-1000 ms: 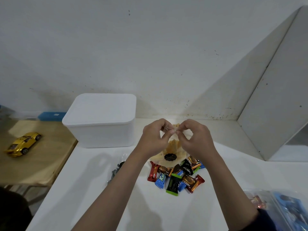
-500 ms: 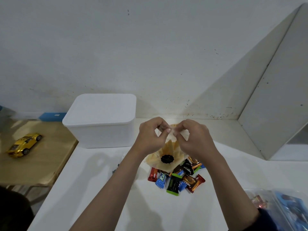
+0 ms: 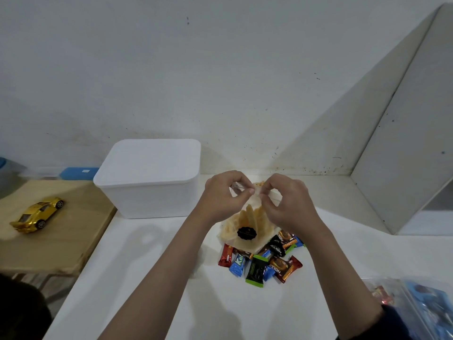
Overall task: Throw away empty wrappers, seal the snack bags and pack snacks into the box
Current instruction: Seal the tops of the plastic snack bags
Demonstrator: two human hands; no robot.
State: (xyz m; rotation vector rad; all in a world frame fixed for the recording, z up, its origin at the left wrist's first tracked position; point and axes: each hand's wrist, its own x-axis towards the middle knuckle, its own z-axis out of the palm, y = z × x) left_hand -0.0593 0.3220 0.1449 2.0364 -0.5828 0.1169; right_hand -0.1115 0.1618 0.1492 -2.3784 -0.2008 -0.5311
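Pinching the top of a clear snack bag point(image 3: 246, 225) of pale chips, we hold it with both hands, left hand point(image 3: 224, 198) and right hand point(image 3: 286, 204), fingers closed on its mouth, above the white desk point(image 3: 152, 266). Just below our fingers lies a heap of wrapped candies point(image 3: 263, 262). Left of our fingers stands a closed white box point(image 3: 149, 179), and farther left a yellow toy car point(image 3: 36, 214).

I'm in a home, by the look of it: a scuffed white wall point(image 3: 220, 82) behind a plain white table point(image 3: 152, 266), a wooden side table point(image 3: 61, 231) at left with a gold toy car point(image 3: 36, 214), and loose snacks point(image 3: 262, 263) near me.
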